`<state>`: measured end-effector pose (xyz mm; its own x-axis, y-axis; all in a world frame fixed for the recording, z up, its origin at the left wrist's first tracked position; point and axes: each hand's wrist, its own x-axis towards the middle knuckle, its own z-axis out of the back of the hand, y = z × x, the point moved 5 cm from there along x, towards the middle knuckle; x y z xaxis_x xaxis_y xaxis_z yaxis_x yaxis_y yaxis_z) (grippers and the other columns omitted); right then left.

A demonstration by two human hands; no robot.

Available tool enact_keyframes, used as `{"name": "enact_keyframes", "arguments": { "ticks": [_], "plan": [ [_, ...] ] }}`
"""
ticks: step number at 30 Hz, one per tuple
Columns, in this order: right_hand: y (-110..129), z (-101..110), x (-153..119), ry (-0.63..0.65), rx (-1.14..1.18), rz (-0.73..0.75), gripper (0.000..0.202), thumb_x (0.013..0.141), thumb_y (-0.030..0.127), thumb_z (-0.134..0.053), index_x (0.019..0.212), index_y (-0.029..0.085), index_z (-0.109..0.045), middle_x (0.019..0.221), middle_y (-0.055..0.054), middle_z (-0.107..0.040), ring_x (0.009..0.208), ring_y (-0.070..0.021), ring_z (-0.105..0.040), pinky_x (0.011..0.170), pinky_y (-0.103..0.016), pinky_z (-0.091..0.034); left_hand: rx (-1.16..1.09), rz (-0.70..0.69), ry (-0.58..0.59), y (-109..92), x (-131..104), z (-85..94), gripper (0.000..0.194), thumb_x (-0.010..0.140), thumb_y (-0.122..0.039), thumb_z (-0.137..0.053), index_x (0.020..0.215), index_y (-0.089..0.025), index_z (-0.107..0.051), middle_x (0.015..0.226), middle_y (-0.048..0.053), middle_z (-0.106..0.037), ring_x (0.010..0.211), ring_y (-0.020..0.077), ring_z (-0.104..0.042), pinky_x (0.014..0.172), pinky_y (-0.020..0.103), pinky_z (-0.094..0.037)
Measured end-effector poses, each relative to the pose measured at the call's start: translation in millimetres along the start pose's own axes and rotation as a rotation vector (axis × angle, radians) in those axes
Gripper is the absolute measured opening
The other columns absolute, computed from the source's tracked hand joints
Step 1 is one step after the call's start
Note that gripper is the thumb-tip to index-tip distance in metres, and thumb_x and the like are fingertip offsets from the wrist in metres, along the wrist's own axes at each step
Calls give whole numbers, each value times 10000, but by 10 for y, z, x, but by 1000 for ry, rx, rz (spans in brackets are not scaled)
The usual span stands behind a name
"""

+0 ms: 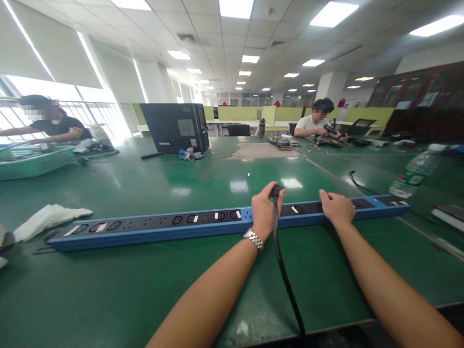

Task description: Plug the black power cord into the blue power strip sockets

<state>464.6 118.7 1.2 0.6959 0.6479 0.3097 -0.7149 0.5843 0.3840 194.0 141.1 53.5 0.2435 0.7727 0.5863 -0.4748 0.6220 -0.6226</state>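
Note:
A long blue power strip (152,233) with a black socket face lies across the green table (145,290). Above its middle, my left hand (264,210), with a metal watch at the wrist, grips a black plug (277,190). From the plug a black cable (284,270) hangs down past the table's front edge. Over the strip's right part is my right hand (338,208), its fingers curled together; whether anything is between them is hidden. White labels mark several sockets.
A plastic bottle (416,171) stands at the right, white tissue (50,217) lies at the left. Farther back are a black computer case (174,128), gloves (190,154) and a green basket (36,162). Two people sit at the far side, left (58,125) and right (308,123).

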Motion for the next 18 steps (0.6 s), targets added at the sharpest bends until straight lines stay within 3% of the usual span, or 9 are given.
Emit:
{"name": "enact_keyframes", "arguments": {
  "ticks": [2, 6, 8, 11, 18],
  "plan": [
    [-9, -2, 3, -22, 23, 3, 620, 882, 609, -305, 938, 212, -778, 940, -167, -714, 855, -308, -632, 682, -359, -414, -97, 0, -154, 160, 0, 463, 374, 901, -411, -552, 1159, -161, -657, 1034, 68, -745, 897, 174, -694, 830, 265, -540],
    [-12, -24, 26, -15, 25, 10, 627, 869, 624, -324, 951, 199, -778, 939, -179, -709, 840, -315, -629, 677, -370, -414, 106, 45, -169, 748, -253, 1363, 406, 802, -448, -654, 1100, -179, -713, 1008, 60, -762, 935, 227, -706, 891, 326, -539],
    [-14, -34, 37, -1, 11, 3, 616, 863, 625, -336, 964, 206, -777, 949, -180, -707, 838, -323, -627, 680, -382, -417, 218, 138, -158, 1065, -440, 1663, 420, 785, -466, -654, 1076, -172, -729, 990, 75, -766, 926, 254, -713, 877, 351, -549],
    [-11, -29, 36, -1, 21, 12, 595, 863, 606, -351, 971, 204, -776, 957, -181, -706, 837, -322, -625, 679, -383, -417, 284, 166, -69, 1306, -612, 1772, 444, 803, -491, -616, 1097, -178, -725, 1004, 83, -764, 899, 256, -719, 862, 357, -557],
    [-11, -17, 3, 22, 2, 14, 563, 869, 573, -349, 1001, 223, -770, 971, -159, -706, 831, -314, -620, 656, -372, -410, 358, 68, 51, 1253, -556, 1582, 405, 810, -445, -610, 1133, -222, -710, 1039, 92, -754, 929, 256, -705, 869, 376, -549]
  ]
}}
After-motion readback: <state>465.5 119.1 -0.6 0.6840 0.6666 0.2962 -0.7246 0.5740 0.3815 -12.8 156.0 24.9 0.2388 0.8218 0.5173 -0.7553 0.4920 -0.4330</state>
